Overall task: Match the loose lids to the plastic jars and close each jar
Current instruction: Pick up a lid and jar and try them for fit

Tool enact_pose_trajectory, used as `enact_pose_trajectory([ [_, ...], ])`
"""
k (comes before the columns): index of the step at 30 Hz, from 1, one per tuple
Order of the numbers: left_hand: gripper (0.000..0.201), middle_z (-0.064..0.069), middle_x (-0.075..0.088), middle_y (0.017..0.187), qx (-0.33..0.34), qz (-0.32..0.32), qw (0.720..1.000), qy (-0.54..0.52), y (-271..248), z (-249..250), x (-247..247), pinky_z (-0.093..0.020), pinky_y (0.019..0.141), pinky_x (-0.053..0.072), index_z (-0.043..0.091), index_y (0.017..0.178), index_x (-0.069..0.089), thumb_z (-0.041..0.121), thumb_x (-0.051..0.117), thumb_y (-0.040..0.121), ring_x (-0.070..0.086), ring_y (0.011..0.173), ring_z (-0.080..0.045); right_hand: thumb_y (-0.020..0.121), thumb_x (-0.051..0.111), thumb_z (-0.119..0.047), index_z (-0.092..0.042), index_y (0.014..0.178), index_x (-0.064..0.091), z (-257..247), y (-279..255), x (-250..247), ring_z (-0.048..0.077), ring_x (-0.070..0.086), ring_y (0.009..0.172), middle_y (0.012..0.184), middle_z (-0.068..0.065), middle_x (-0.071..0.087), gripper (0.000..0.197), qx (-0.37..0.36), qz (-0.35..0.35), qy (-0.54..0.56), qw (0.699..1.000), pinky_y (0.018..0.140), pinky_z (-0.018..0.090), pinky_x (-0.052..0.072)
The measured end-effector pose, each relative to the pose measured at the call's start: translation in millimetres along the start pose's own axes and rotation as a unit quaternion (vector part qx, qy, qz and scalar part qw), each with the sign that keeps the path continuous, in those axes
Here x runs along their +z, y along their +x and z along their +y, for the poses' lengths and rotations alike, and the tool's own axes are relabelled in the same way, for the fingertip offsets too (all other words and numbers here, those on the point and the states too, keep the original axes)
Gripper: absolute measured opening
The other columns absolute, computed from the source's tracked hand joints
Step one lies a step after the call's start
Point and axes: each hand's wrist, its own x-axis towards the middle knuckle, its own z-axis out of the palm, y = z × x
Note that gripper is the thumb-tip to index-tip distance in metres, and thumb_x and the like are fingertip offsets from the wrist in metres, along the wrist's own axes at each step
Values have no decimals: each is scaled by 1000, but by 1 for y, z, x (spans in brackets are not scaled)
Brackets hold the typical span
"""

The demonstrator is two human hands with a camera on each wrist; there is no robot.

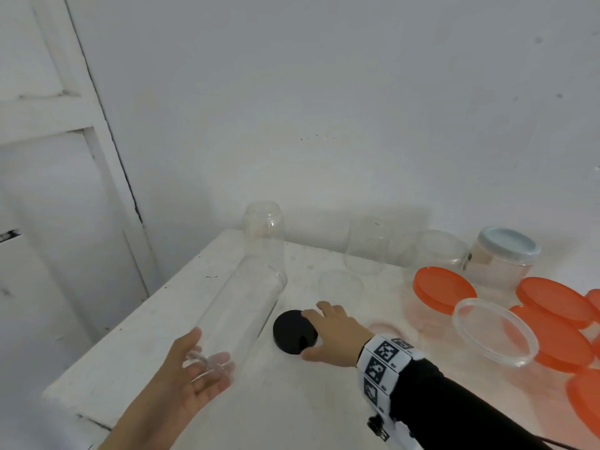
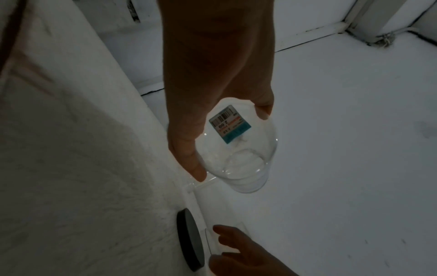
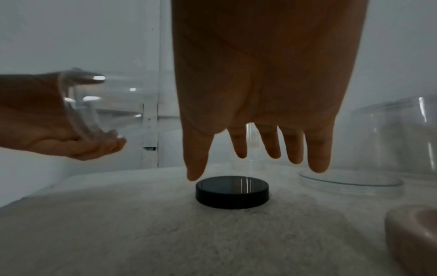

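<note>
My left hand (image 1: 211,349) cups the base of a tall clear cylindrical jar (image 1: 240,306), held tilted above the white table (image 1: 292,401) with its mouth pointing away. In the left wrist view the thumb and fingers (image 2: 189,158) wrap the jar's bottom (image 2: 236,149), which carries a barcode sticker. A black round lid (image 1: 293,331) lies flat on the table just right of the jar. My right hand (image 1: 308,329) is spread above it. The right wrist view shows the fingertips (image 3: 316,168) apart and just over the black lid (image 3: 231,192), gripping nothing.
Several clear open jars (image 1: 367,245) stand along the back wall, one with a pale blue lid (image 1: 506,243). Orange lids (image 1: 444,289) and a clear lid (image 1: 495,331) lie at the right. A small pinkish lid (image 1: 383,329) sits by my right wrist. The table's left edge (image 1: 130,323) is close.
</note>
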Motion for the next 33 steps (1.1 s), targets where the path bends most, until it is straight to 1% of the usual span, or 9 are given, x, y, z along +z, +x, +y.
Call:
enact_pose_trajectory([
  [3,29,-32,68,89,-38,5,999,-32,1,-1,-1,-47,59,59,9,97,45,34,58,88,69,76,-38,86,61,-48,-23,149,24,-8,9,3,30,23,135,151,7,17,77,28,-36,-10,999,103,44,38],
  [5,28,-33,68,83,-52,-5,997,-50,3,-1,-2,-51,59,57,10,98,45,34,55,91,68,76,-39,85,63,-48,-20,145,28,-13,12,4,30,25,133,150,7,15,75,41,-49,-16,998,100,45,40],
  [12,49,-33,68,96,-92,-64,992,-53,5,-3,1,-53,61,57,14,110,54,33,62,65,63,88,-43,88,64,-39,-13,142,27,-18,18,7,28,36,125,140,7,35,70,59,-55,0,997,99,44,41],
  [15,50,-33,68,95,-95,-66,991,-61,6,-5,0,-56,61,56,11,110,57,31,63,65,64,86,-44,88,64,-37,-16,145,24,-18,22,11,27,35,127,141,5,35,73,62,-34,-1,998,99,44,41],
  [20,52,-31,65,95,-82,-59,993,-58,4,-8,2,-56,59,57,8,110,61,33,65,65,67,73,-45,83,68,-43,-34,152,10,-20,27,15,31,23,136,155,-2,12,91,42,-54,8,998,103,49,37],
  [26,66,-30,65,88,-98,-76,990,-68,3,-7,-1,-54,54,57,7,116,57,48,58,65,66,73,-51,87,62,-41,-27,142,30,-28,22,17,28,33,128,140,4,31,66,35,-39,-10,999,99,46,38],
  [29,67,-29,68,85,-84,-77,992,-57,5,-11,-2,-50,65,55,8,119,56,57,51,74,67,73,-48,86,64,-38,-21,138,31,-27,13,17,29,37,123,135,8,34,64,21,-35,-36,999,97,43,41],
  [31,61,-29,69,91,-75,-83,993,-49,4,-12,-1,-49,68,53,9,123,55,54,48,82,67,77,-47,84,67,-37,-21,138,31,-21,8,17,27,37,122,133,8,35,67,8,-38,-32,999,95,41,43],
  [33,56,-28,70,97,-73,-90,993,-28,2,-12,3,-52,66,57,12,121,56,46,54,77,68,81,-48,81,69,-40,-24,141,28,-11,1,14,25,37,122,133,6,34,74,2,-34,-5,999,95,39,45],
])
